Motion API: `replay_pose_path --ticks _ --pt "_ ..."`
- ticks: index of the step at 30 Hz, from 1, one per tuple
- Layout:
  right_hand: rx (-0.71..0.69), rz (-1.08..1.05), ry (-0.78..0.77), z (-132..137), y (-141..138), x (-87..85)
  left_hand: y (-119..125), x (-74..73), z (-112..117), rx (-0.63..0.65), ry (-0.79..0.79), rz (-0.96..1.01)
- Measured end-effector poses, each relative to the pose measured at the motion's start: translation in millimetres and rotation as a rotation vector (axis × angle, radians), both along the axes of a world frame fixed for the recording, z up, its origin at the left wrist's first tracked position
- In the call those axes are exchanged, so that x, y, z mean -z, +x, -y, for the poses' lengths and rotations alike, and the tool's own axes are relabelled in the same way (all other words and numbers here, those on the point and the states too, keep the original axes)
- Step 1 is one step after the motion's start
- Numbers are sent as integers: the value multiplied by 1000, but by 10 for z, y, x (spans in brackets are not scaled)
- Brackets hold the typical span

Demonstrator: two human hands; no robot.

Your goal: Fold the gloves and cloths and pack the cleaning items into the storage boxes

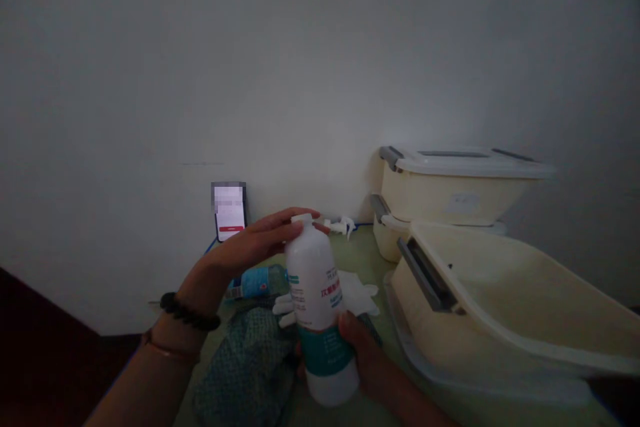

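Observation:
A white plastic bottle (320,293) with a green band and red print leans slightly in front of me. My right hand (363,347) is wrapped round its lower part, thumb on the label. At the top, my left hand (270,233) has its thumb against the bottle's neck and its fingers reaching behind it. A white trigger spray head (343,227) lies apart on the table behind the bottle. White gloves (357,293) and a dark green patterned cloth (245,367) lie beneath and beside my hands. A plastic bottle with a blue label (257,282) rests on its side near my left wrist.
To the right stands an open cream bin (480,320) with a grey latch. Behind it are stacked lidded cream bins (450,197) against the wall. A lit phone (231,213) leans on the wall at the back left. The table (363,253) is pale green.

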State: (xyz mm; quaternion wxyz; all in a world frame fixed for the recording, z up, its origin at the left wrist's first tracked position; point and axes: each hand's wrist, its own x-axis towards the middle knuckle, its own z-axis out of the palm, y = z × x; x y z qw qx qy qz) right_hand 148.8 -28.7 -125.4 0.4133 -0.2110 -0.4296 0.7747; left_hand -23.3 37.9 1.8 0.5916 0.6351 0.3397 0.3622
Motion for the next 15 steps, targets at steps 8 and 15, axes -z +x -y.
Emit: replay_pose_path --ticks 8,15 --pt "32 149 133 40 52 191 324 66 104 -34 50 120" --pt "109 187 135 69 99 285 273 70 116 -56 105 130"
